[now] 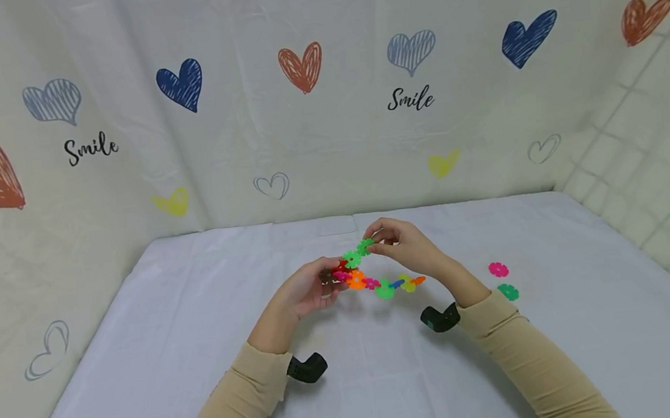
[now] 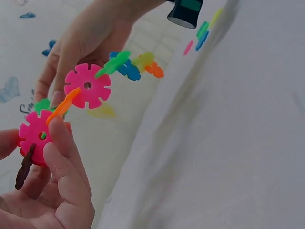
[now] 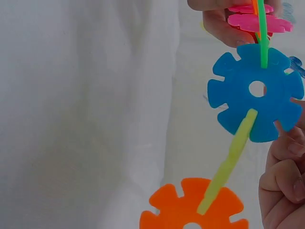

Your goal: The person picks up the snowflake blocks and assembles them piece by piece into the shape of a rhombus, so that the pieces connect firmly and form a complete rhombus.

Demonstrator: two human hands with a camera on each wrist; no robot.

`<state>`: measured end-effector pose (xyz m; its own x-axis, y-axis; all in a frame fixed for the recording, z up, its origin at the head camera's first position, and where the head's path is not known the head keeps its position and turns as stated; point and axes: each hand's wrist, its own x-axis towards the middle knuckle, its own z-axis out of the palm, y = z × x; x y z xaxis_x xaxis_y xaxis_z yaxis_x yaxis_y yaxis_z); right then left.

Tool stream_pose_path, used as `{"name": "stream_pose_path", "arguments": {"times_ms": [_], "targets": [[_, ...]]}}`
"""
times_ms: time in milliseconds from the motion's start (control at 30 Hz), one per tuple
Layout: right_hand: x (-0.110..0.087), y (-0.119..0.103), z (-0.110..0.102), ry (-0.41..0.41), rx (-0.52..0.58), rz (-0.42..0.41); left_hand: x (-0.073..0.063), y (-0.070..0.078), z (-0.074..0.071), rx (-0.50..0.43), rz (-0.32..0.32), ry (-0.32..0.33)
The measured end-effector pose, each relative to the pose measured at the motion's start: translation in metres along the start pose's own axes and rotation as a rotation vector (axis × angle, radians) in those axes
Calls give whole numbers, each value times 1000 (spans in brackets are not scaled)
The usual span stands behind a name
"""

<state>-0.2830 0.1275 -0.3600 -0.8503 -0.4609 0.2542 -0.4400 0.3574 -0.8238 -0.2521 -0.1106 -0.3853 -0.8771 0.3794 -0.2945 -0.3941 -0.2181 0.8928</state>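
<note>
Above the table, both hands hold a chain of slotted flower-shaped plastic discs (image 1: 355, 279). My left hand (image 1: 301, 291) grips the chain near its left bend, by a brown disc (image 2: 25, 168) and a pink disc (image 2: 34, 131). With thumb and fingertips, my right hand (image 1: 406, 246) pinches a green disc (image 1: 365, 247), which meets another green disc (image 1: 351, 259) at the upper end. The other branch extends rightward below the right hand, through a blue disc (image 3: 226, 86) and a yellow disc (image 3: 228, 160) to an orange disc (image 3: 167, 207). Fingers partly cover the held discs.
On the white-covered table (image 1: 380, 383), a loose pink disc (image 1: 499, 269) and a dark green disc (image 1: 508, 292) lie right of the right forearm. Behind stands a white cloth backdrop (image 1: 346, 145) printed with hearts. Black wrist devices (image 1: 307, 369) sit at both cuffs.
</note>
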Motion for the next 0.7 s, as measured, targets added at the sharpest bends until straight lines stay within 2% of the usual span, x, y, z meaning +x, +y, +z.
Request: {"name": "stream_pose_path", "arguments": {"times_ms": [500,700], "targets": [[0,5,2,-33,97,37,0,-1,0,1,-3,4],[1,5,3,-47,139,51,1,0,-1,17,19,26]]}}
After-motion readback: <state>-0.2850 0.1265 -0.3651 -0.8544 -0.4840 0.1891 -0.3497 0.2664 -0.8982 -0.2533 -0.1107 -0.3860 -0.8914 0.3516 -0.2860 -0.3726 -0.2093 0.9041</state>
